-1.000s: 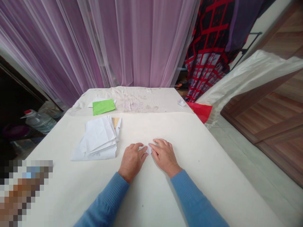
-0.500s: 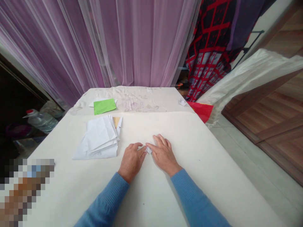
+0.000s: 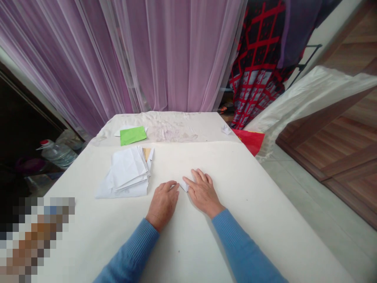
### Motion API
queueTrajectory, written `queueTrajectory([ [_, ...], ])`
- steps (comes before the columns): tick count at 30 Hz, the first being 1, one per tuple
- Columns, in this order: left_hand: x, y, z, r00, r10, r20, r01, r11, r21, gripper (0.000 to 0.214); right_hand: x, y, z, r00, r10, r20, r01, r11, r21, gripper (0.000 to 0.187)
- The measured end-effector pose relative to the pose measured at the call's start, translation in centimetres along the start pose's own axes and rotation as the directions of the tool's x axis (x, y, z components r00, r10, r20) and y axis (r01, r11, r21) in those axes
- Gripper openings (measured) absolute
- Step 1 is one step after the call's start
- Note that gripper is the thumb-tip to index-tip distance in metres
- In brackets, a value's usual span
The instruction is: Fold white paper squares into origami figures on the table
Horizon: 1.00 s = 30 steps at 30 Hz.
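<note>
A small folded piece of white paper lies on the white-covered table between my two hands. My right hand rests on its right side, index finger pressing on the paper, the other fingers stretched out and spread on the tabletop. To the left, my left hand is curled, with thumb and index finger close together at the paper's left edge. A thin pale sliver shows between those two fingertips. The palm side of this hand is hidden.
Left of my hands is a stack of white paper sheets. Behind it lies a green paper. A small folded white paper piece sits at the far right corner, near a red bag. A plastic bottle stands left of the table.
My left fingertips have drawn back slightly left from the middle of the folded paper, so more of it shows. My right hand has hardly moved. The view has shifted slightly.
</note>
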<state>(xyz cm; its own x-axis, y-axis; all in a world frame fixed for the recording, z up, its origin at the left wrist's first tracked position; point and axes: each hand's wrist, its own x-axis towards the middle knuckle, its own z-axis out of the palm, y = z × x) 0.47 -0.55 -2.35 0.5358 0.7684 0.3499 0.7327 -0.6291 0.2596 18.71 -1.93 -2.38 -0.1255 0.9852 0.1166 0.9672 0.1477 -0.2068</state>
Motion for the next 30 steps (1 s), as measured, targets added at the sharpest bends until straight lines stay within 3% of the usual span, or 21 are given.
queueTrajectory([
  [4, 0.1, 0.6, -0.1, 0.993, 0.084, 0.081, -0.086, 0.996, 0.029, 0.033, 0.0, 0.1, 0.1, 1.000, -0.005, -0.012, 0.005, 1.000, -0.007, 0.044],
  [10, 0.2, 0.9, -0.2, 0.985, 0.044, 0.165, -0.059, 0.994, 0.087, 0.032, 0.0, 0.4, 0.0, 1.000, -0.020, 0.011, 0.020, 0.999, -0.031, 0.044],
  [20, 0.3, 1.1, -0.5, 0.975, 0.101, 0.196, -0.142, 0.967, 0.209, 0.036, 0.7, 0.9, -0.3, 0.997, -0.029, 0.073, 0.032, 0.999, -0.038, 0.045],
  [30, 0.2, 1.0, -0.6, 0.981, 0.114, 0.158, -0.138, 0.978, 0.153, 0.034, -1.2, 1.6, -0.5, 0.988, -0.141, 0.062, 0.143, 0.989, -0.021, 0.044],
])
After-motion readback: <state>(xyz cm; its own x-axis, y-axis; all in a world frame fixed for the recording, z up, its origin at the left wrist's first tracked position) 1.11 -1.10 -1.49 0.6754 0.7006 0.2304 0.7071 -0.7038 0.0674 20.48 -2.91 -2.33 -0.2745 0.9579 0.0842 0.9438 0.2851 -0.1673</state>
